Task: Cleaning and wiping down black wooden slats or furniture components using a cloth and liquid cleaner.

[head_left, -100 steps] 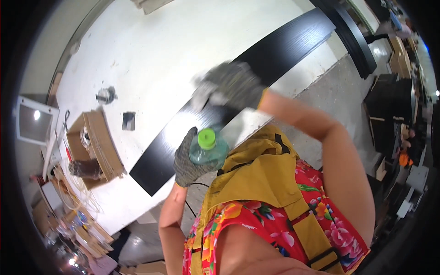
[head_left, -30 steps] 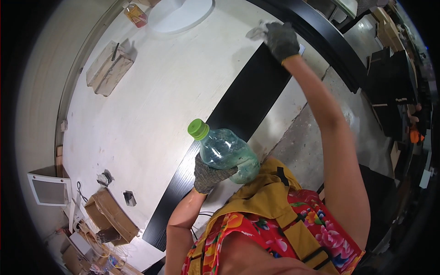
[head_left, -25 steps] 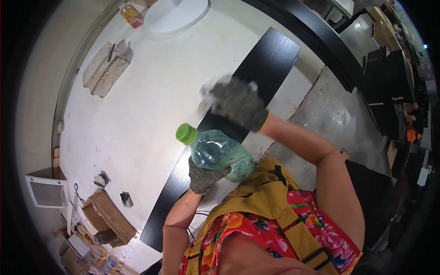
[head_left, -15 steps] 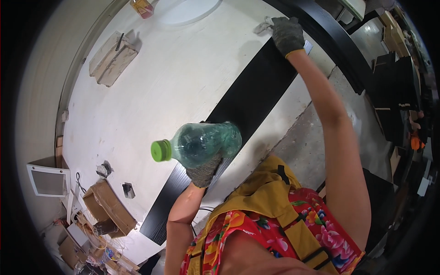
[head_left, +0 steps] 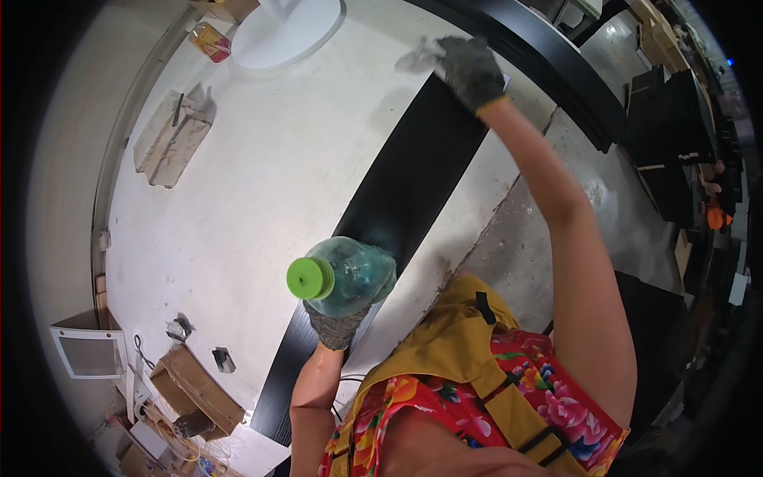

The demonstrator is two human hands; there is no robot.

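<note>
My left hand (head_left: 338,324), in a grey knit glove, grips a clear greenish plastic bottle (head_left: 350,274) with a bright green cap (head_left: 310,278); the cap end points toward the camera. The bottle hangs over a long black board (head_left: 413,183) that lies on the white table (head_left: 262,183). My right hand (head_left: 470,70), also gloved, is stretched out to the board's far end and presses a pale rag (head_left: 419,56) against it.
A white round disc (head_left: 286,36) and a small coloured box (head_left: 211,40) sit at the table's far side, a pale block (head_left: 168,139) to the left. Cardboard boxes (head_left: 199,385) and a white case (head_left: 87,350) lie lower left. Black panels (head_left: 668,119) stand on the right.
The bottle has turned from lying sideways with its cap to the left to pointing its cap at the camera. My right hand swept back, then out again to the board's far end.
</note>
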